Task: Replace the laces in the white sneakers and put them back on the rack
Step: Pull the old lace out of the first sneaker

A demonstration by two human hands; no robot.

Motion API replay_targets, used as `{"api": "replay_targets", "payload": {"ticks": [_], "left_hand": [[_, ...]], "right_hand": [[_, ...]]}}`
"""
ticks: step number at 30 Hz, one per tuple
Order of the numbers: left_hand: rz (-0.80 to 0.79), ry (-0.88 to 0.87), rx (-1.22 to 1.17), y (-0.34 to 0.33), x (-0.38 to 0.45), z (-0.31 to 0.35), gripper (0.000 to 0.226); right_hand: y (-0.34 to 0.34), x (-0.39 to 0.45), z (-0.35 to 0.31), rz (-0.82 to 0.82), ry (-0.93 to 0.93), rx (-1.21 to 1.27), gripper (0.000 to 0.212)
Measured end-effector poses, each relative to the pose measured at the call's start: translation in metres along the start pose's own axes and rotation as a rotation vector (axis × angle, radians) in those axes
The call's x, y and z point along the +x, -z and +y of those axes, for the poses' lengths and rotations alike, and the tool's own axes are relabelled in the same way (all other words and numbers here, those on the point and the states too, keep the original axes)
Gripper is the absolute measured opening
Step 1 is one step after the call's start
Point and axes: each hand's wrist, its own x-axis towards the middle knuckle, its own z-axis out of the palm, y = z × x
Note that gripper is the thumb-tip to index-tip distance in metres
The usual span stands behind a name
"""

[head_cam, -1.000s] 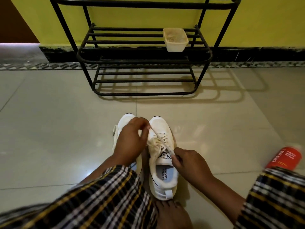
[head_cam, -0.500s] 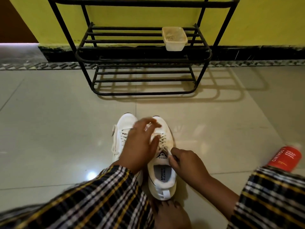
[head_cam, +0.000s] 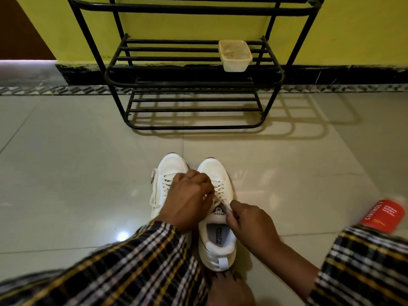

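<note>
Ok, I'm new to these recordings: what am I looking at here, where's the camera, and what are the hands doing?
The camera sits on a person's head, looking forward and down, so the arms in checked sleeves are the wearer's own; no machine is involved. Two white sneakers stand side by side on the tiled floor. The left hand works at the lace of the right sneaker, while the right hand pinches a lace end in its grip. The left sneaker already shows lacing. Behind stands a black rack holding a small tub; a red bottle lies at the right.

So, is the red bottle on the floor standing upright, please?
No, the red bottle lies tipped on its side on the floor tiles.
</note>
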Motion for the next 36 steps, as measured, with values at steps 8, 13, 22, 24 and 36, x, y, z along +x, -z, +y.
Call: {"api": "replay_targets", "payload": {"ticks": [8, 13, 22, 24, 36], "left_hand": [[0.078, 0.165, -0.008, 0.019, -0.005, -0.038, 0.022], [0.101, 0.219, -0.073, 0.013, -0.010, -0.042, 0.008], [-0.080, 0.424, -0.329, -0.006, -0.029, -0.036, 0.024], [-0.028, 0.545, -0.367, -0.005, -0.032, -0.041, 0.027], [-0.118, 0.367, -0.310, -0.001, -0.017, 0.012, 0.029]], "right_hand": [[0.000, 0.000, -0.002, -0.009, -0.008, 0.012, 0.023], [0.002, 0.002, -0.002, -0.036, 0.010, -0.014, 0.021], [-0.010, 0.004, 0.012, 0.085, -0.105, 0.390, 0.043], [-0.010, 0.006, 0.018, 0.115, -0.140, 0.450, 0.043], [-0.005, 0.011, 0.025, -0.001, -0.010, 0.346, 0.041]]}}
